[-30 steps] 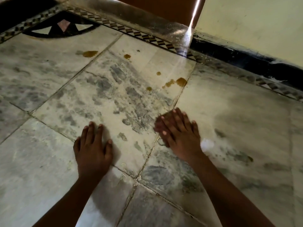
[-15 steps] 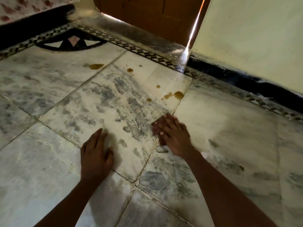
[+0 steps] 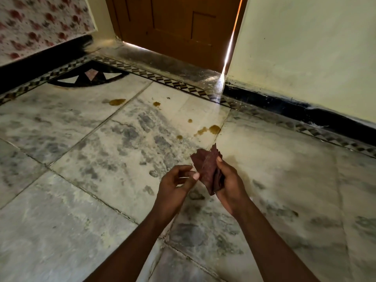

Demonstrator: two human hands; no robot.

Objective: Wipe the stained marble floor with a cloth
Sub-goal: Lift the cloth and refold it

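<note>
Refolding step: right hand (image 3: 227, 180) grips cloth (image 3: 207, 169); left hand (image 3: 177, 182) pinches its edge. Next: stains (image 3: 213, 129), 12 o'clock.

Cloth (image 3: 207, 169): in right hand (image 3: 230, 184), above floor (image 3: 81, 200). Left hand (image 3: 175, 184): just beside it, left, touching cloth's edge. Stains (image 3: 213, 129): on floor beyond both hands. Door (image 3: 173, 27): farther behind. Wall (image 3: 305, 47): beyond-right.

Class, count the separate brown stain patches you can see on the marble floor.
5: one left, one near the border, a small centre dot, a joined patch by the seam, one below it.
</note>
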